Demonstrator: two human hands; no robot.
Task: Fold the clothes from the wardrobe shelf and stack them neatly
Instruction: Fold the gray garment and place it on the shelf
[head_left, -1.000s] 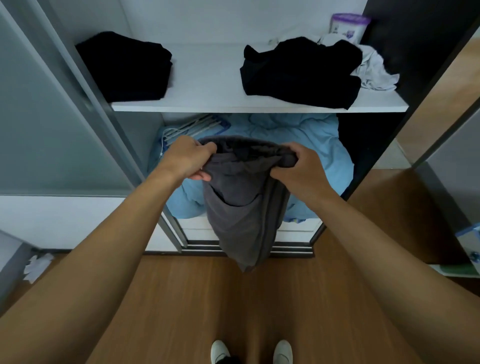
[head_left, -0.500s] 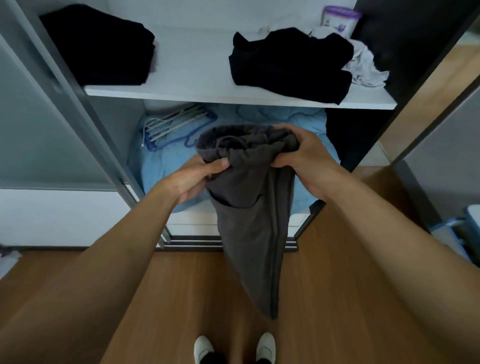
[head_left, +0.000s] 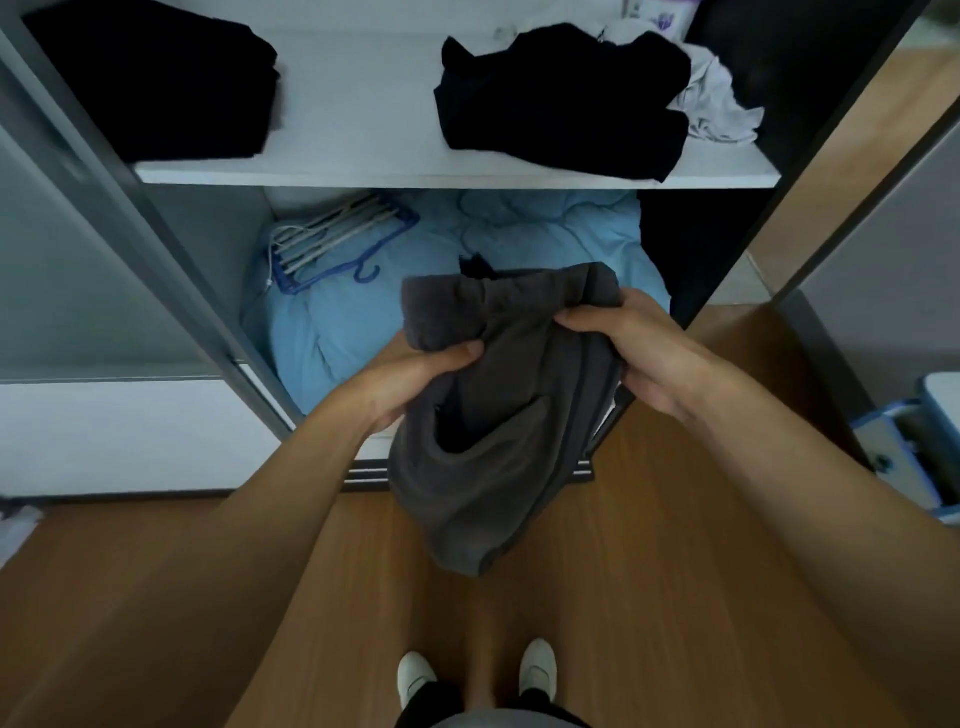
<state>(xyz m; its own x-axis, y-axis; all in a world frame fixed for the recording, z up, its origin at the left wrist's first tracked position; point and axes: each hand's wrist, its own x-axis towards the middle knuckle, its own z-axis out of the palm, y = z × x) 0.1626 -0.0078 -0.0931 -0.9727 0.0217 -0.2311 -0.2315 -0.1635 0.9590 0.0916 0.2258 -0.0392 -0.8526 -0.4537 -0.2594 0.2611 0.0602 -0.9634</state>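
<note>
- Half a second ago the grey garment (head_left: 498, 467) hung long from both hands, its tip close to the shoes. Now it hangs shorter and more bunched, with its lower end well above the floor (head_left: 675, 571).
- The left hand (head_left: 415, 374) has moved under the cloth. Its thumb presses down on the rolled left edge, so its grip is closed on the fabric.
- The right hand (head_left: 639, 353) pinches the right end of the waistband, and its grip is closed on the cloth too.
- This looks like the garment being gathered for a fold. The fold appears begun but not finished, and nothing from it is stacked yet.
- The garment is held in the air in front of the open wardrobe, below the shelf (head_left: 363, 130) and in front of a blue quilt (head_left: 337, 322).
- It is dark grey, soft and thick. The waistband is crumpled across the top, a pocket gapes open in the middle, and a seam runs down the right side.
- On the shelf, a folded black pile (head_left: 156, 78) sits at the left. A loose black heap (head_left: 561, 98) lies at the right, touching a pale garment (head_left: 722, 109).
</note>
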